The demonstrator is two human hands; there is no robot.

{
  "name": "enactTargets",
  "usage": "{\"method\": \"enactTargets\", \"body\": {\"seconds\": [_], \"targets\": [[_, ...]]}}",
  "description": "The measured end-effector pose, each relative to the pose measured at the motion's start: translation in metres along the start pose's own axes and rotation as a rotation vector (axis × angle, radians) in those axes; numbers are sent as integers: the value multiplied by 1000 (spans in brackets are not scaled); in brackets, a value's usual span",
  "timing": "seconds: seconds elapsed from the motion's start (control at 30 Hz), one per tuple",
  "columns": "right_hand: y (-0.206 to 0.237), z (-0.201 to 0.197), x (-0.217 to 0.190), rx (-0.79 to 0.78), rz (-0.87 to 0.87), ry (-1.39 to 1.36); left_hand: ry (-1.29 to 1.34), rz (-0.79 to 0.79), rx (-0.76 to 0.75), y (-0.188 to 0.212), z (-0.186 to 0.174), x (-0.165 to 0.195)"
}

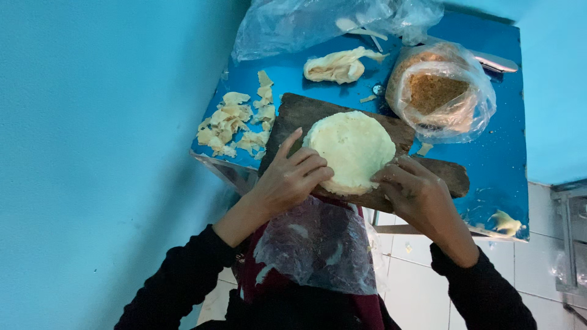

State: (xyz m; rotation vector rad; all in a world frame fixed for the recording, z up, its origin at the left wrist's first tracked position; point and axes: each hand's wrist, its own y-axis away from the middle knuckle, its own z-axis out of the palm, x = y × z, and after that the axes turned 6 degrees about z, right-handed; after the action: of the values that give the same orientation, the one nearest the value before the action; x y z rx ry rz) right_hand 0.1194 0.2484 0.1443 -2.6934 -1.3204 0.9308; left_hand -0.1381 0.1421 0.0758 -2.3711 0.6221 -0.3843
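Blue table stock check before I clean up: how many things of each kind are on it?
Wooden board: 1
Round dough disc: 1
Folded dough lump: 1
Bag of brown crumbs: 1
Pile of dough scraps: 1
Total: 5

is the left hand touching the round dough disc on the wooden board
Touching. The head view shows the left hand with its fingertips resting on the near left edge of the dough disc, no gap visible.

1. Bare blue bench [489,159] lay open right of the wooden board [293,113].
2. Dough scraps [235,125] crowded the bench's left edge.
3. A bag of brown crumbs [437,91] and a dough lump [336,66] blocked the far side.
4. A crumpled plastic sheet [306,21] covered the far corner.
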Motion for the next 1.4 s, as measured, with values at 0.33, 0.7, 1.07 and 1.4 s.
{"method": "enactTargets", "body": {"seconds": [0.33,0.7,1.07,1.4], "targets": [[9,-29,-13,-97,511,-463,211,-140,104,-14,-15,45],[21,-34,-22,-244,596,-922,1542,-908,276,-17,13,124],[46,-6,13,-259,694,-902,1486,-1022,327,-1,6,110],[42,-6,-6,-209,386,-684,1442,-1028,294,-4,12,112]]}}
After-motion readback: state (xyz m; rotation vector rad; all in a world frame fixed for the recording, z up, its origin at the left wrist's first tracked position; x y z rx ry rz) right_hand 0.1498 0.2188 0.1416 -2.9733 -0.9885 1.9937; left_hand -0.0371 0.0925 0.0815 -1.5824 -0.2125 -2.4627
